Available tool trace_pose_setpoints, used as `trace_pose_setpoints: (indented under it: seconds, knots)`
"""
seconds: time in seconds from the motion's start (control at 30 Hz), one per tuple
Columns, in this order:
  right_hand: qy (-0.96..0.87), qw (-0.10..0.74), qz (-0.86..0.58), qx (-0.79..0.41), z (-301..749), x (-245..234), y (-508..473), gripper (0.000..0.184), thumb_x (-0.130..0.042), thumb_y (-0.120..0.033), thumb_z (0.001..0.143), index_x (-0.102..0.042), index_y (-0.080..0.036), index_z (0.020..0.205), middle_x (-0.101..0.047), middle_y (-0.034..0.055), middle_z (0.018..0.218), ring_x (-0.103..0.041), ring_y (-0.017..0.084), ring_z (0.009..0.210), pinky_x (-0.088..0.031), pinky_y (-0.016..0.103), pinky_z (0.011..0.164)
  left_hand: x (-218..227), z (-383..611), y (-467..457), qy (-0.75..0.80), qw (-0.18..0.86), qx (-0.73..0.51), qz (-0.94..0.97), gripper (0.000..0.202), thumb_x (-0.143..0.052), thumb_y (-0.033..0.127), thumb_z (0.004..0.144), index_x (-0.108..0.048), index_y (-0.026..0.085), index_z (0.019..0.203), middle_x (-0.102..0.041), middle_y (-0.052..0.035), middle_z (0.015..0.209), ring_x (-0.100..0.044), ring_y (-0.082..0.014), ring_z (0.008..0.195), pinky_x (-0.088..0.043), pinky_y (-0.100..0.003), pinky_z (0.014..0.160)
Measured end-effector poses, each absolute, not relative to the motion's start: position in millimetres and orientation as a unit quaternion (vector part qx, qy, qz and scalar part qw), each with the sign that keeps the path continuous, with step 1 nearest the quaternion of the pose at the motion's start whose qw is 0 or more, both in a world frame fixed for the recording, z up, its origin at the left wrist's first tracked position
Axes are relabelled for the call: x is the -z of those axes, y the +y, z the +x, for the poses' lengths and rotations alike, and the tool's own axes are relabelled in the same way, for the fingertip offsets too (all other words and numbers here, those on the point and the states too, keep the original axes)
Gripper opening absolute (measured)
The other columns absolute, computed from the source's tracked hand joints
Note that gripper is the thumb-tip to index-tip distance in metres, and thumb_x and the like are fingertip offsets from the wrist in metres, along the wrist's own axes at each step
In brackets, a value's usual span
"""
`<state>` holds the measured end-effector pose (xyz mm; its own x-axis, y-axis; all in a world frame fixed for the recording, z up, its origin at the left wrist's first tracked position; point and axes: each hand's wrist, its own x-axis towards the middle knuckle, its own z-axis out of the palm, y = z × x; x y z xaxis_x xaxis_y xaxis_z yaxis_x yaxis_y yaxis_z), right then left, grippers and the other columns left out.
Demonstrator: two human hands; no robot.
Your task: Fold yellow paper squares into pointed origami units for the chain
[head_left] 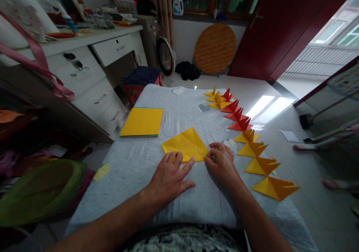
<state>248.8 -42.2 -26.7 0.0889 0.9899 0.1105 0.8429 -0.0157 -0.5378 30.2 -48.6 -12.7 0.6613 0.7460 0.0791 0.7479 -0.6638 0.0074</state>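
Observation:
A creased sheet of yellow origami paper (188, 142) lies on the cloth-covered table in front of me, its near edge folded. My left hand (172, 171) rests on that near edge with its fingers spread and the palm down. At the paper's right corner, my right hand (220, 158) pinches the tip between thumb and fingers. Farther back on the left is a square stack of paper (143, 122) with a yellow sheet on top. Along the right side stand folded yellow paper cranes (262, 165) and red paper cranes (238, 119) in a line.
The table (134, 192) has a pale blue-grey cloth. A stool (142, 75) and a white desk (84, 76) stand to the left, with a green bin (42, 192) nearer me. Beyond are an open washing machine (165, 55) and a round wooden board (215, 48).

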Motion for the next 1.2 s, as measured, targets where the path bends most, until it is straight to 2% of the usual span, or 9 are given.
trace_pose_setpoints:
  seconds: [0.1,0.47,0.7,1.0,1.2]
  knots:
    - [-0.659,0.239,-0.696,-0.156,250.2,24.9,-42.5,0.012,-0.066,-0.019,0.080,-0.069,-0.022,0.068,-0.065,0.0091,0.120,-0.052,0.032,0.117,-0.035,0.049,0.100,17.7,29.3,-49.5,-0.416,0.014,0.033,-0.909,0.073,-0.054,0.073,0.084,-0.050,0.032,0.145,-0.057,-0.0148,0.127,-0.049,-0.0345,0.117,-0.041,-0.049,0.099]
    - [-0.668,0.240,-0.688,-0.151,250.9,26.9,-43.0,0.013,-0.065,-0.019,0.083,-0.070,-0.021,0.071,-0.064,0.0098,0.121,-0.051,0.032,0.118,-0.035,0.050,0.101,25.4,22.1,-46.3,-0.415,-0.020,0.029,-0.909,0.076,-0.045,0.076,0.087,-0.042,0.035,0.150,-0.049,-0.0084,0.149,-0.043,-0.0352,0.125,-0.036,-0.051,0.105]
    - [-0.664,0.240,-0.692,-0.151,250.8,25.8,-43.1,0.013,-0.065,-0.020,0.082,-0.070,-0.021,0.069,-0.065,0.0090,0.120,-0.051,0.032,0.118,-0.034,0.050,0.101,24.7,22.2,-45.8,-0.408,-0.024,0.019,-0.912,0.073,-0.043,0.078,0.086,-0.037,0.044,0.151,-0.046,-0.0083,0.152,-0.043,-0.0376,0.128,-0.034,-0.054,0.105]
    - [-0.660,0.233,-0.697,-0.155,260.0,25.4,-42.7,0.012,-0.066,-0.021,0.081,-0.069,-0.022,0.070,-0.065,0.0084,0.121,-0.050,0.032,0.121,-0.033,0.051,0.103,25.8,22.0,-44.7,-0.400,-0.029,0.022,-0.916,0.070,-0.034,0.077,0.090,-0.039,0.041,0.151,-0.046,-0.0128,0.151,-0.045,-0.0363,0.132,-0.030,-0.056,0.107]
    - [-0.669,0.231,-0.686,-0.170,264.3,23.1,-44.0,0.012,-0.062,-0.021,0.083,-0.069,-0.021,0.073,-0.065,0.0088,0.121,-0.051,0.031,0.121,-0.033,0.050,0.105,27.5,22.6,-43.6,-0.364,-0.036,0.030,-0.930,0.069,-0.038,0.070,0.094,-0.041,0.030,0.151,-0.045,-0.0100,0.155,-0.041,-0.0306,0.140,-0.027,-0.048,0.114]
